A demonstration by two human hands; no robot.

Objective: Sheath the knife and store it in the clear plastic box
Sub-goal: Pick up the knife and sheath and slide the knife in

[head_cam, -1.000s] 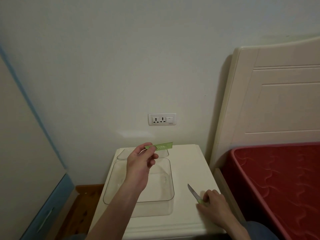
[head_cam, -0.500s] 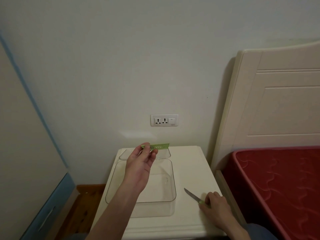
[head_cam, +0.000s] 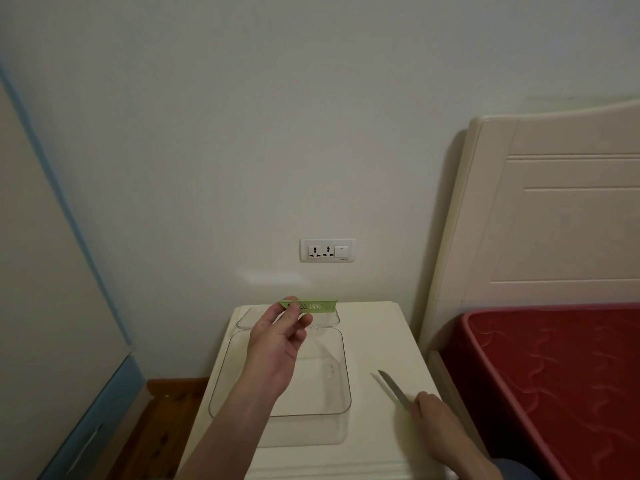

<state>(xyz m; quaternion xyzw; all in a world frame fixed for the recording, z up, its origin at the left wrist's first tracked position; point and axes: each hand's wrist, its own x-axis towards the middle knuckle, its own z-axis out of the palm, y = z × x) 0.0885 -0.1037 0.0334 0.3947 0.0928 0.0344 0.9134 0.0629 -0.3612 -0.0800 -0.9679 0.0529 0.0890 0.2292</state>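
My left hand (head_cam: 277, 344) pinches one end of a green knife sheath (head_cam: 313, 306) and holds it level above the far edge of the clear plastic box (head_cam: 341, 382). The box stands open and empty on a cream nightstand (head_cam: 374, 344). To the right of the box, my right hand (head_cam: 434, 417) is closed over the knife's handle, which is hidden under the fingers. The bare steel blade of the knife (head_cam: 394, 389) points away from me, up and to the left, low over the nightstand top.
A clear lid (head_cam: 329, 320) lies behind the box against the wall. A wall socket (head_cam: 327, 250) sits above the nightstand. A cream headboard (head_cam: 540, 216) and red mattress (head_cam: 554, 382) border the right side. A blue-edged cabinet (head_cam: 52, 341) stands left.
The sheath in my left hand has tilted from slanted to level. My right hand has closed on the knife handle and swung the blade slightly; the view has shifted a little.
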